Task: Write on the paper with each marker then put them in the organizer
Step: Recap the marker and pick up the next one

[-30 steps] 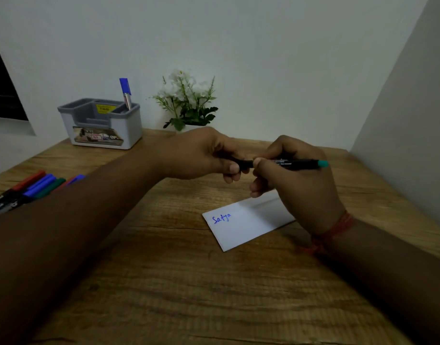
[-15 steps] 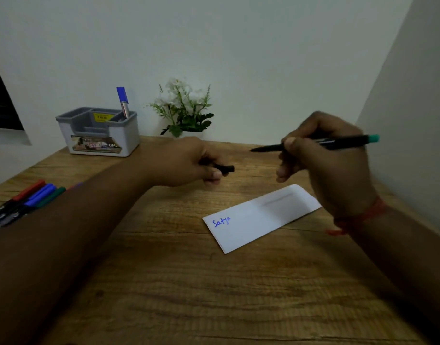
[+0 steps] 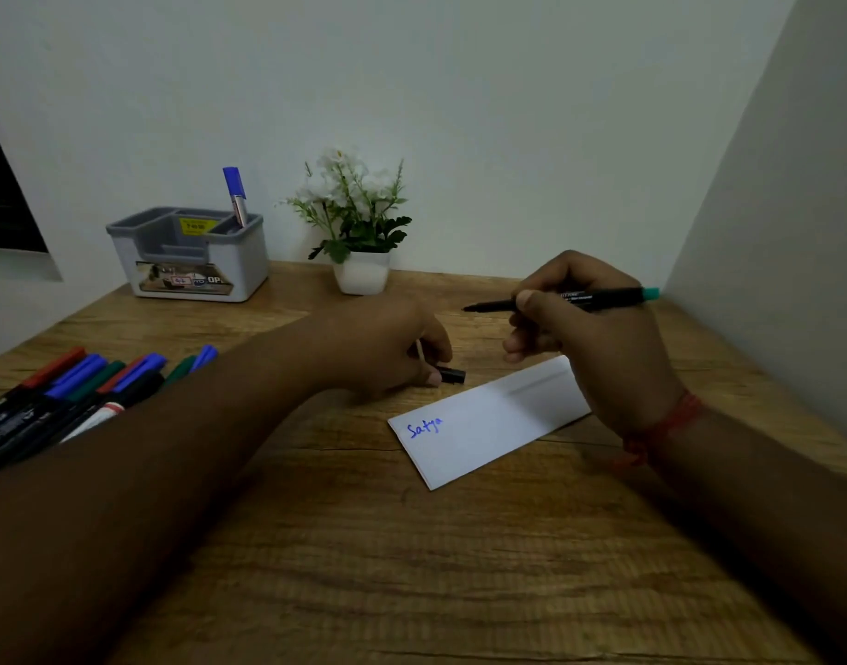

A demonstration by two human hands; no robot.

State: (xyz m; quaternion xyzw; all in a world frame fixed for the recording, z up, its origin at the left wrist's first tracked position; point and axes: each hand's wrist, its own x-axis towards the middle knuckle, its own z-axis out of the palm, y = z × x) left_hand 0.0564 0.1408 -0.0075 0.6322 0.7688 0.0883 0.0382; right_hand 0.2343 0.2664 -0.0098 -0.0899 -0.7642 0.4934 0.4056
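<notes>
My right hand point(image 3: 599, 338) grips an uncapped black marker with a teal end point(image 3: 599, 300), tip pointing left, above the far end of the white paper point(image 3: 483, 424). The paper lies on the wooden table and bears a blue word at its near left corner. My left hand point(image 3: 388, 348) rests low on the table just left of the paper and holds the marker's black cap point(image 3: 452, 375). A grey and white organizer point(image 3: 191, 261) stands at the back left with one blue-capped marker point(image 3: 235, 194) upright in it.
Several capped markers point(image 3: 76, 386) in red, blue, green and black lie in a row at the table's left edge, partly behind my left forearm. A small white pot of flowers point(image 3: 359, 232) stands against the back wall. A wall closes in on the right.
The two hands pulled the cap off the marker and moved apart. My left hand sank to the table with the cap; my right hand lifted the marker rightward, then lowered it toward the paper.
</notes>
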